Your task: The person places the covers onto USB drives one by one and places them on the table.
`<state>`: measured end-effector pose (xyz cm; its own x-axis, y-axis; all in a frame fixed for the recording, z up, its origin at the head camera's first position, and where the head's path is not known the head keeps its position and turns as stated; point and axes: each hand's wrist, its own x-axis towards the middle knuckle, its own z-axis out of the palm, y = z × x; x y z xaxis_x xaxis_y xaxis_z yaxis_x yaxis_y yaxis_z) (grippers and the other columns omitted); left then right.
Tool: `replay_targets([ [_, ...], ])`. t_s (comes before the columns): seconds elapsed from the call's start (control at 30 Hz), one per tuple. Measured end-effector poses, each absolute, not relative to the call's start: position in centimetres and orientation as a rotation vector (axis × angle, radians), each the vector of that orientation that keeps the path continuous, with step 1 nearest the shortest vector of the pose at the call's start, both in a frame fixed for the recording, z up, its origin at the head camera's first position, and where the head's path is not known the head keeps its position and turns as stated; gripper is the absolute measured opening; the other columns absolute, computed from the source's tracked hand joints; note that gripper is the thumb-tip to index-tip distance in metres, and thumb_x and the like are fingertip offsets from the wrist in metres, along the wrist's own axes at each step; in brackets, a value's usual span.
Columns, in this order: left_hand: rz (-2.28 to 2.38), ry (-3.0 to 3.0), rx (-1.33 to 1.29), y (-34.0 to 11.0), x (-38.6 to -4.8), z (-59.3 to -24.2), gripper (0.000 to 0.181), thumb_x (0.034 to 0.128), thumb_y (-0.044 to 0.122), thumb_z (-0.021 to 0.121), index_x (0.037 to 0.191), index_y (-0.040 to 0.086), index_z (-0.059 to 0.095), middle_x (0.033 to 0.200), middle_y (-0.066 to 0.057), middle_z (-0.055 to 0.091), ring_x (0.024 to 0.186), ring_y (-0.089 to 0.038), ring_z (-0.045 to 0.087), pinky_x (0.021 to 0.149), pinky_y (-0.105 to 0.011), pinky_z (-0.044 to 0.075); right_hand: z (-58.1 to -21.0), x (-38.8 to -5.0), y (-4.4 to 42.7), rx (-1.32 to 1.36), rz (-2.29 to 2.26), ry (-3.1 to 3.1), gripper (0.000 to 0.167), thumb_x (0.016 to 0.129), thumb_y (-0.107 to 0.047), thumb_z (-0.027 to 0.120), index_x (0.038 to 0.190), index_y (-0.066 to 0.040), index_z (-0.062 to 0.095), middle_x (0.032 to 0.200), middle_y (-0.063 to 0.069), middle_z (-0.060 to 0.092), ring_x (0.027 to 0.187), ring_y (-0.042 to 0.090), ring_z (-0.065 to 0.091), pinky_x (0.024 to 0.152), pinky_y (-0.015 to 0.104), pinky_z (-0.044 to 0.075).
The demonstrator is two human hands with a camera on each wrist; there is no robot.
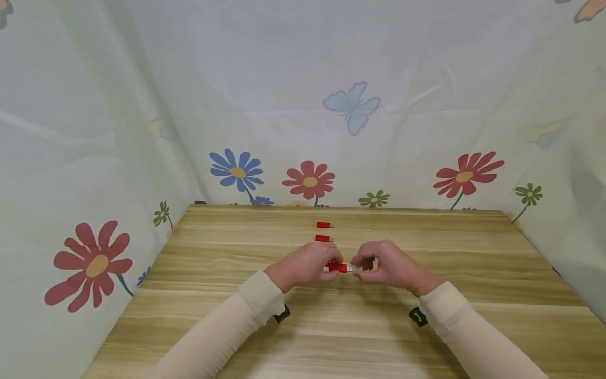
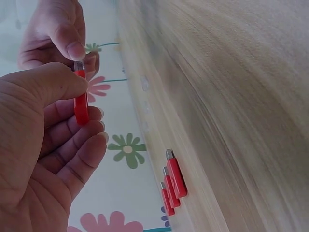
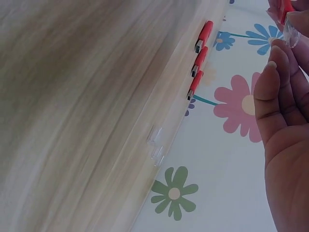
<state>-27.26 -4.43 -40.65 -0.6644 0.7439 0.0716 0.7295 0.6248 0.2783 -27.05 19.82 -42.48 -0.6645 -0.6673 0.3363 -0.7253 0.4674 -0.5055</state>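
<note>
My left hand (image 1: 305, 266) grips a red USB stick (image 1: 338, 268) between thumb and fingers, its metal plug facing right. In the left wrist view, the stick's red body (image 2: 81, 101) lies under the left thumb. My right hand (image 1: 393, 268) is at the plug end, thumb and fingertips close together. The right wrist view shows a small clear cap (image 3: 291, 35) pinched in the right hand (image 3: 289, 106), beside the red stick (image 3: 286, 7). Whether the cap touches the plug, I cannot tell.
Three more red USB sticks lie in a row on the wooden table, one nearest the wrist camera (image 2: 177, 178). Two clear caps (image 3: 155, 135) lie near the table's far edge (image 1: 416, 209). A flower-printed curtain (image 1: 265, 105) hangs behind the table and at its sides.
</note>
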Motion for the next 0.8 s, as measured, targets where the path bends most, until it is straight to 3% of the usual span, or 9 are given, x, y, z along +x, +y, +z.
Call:
replay_targets([
  [0.3, 0.429, 2.802, 1.292, -4.53, -27.26, -40.93, 0.016, 0.0911, 0.023, 0.078, 0.105, 0.017, 0.074, 0.098, 0.006, 0.068, 0.083, -0.005, 0.058, 0.081, -0.015, 0.053, -42.37, -27.01, 19.78, 1.214, 0.994, -2.647, 0.008, 0.085, -0.02, 0.084, 0.088, -0.025, 0.078, 0.084, -0.014, 0.072, 0.068, 0.014, 0.066, 0.063, 0.039, 0.06],
  [0.8, 0.441, 2.791, 1.289, -4.45, -27.49, -41.02, 0.015, 0.0922, 0.023, 0.077, 0.106, 0.016, 0.074, 0.097, 0.006, 0.068, 0.083, -0.006, 0.058, 0.08, -0.015, 0.052, -42.27, -27.16, 19.71, 1.217, 0.987, -2.657, 0.011, 0.085, -0.017, 0.084, 0.09, -0.025, 0.078, 0.086, -0.014, 0.073, 0.07, 0.006, 0.065, 0.065, 0.034, 0.061],
])
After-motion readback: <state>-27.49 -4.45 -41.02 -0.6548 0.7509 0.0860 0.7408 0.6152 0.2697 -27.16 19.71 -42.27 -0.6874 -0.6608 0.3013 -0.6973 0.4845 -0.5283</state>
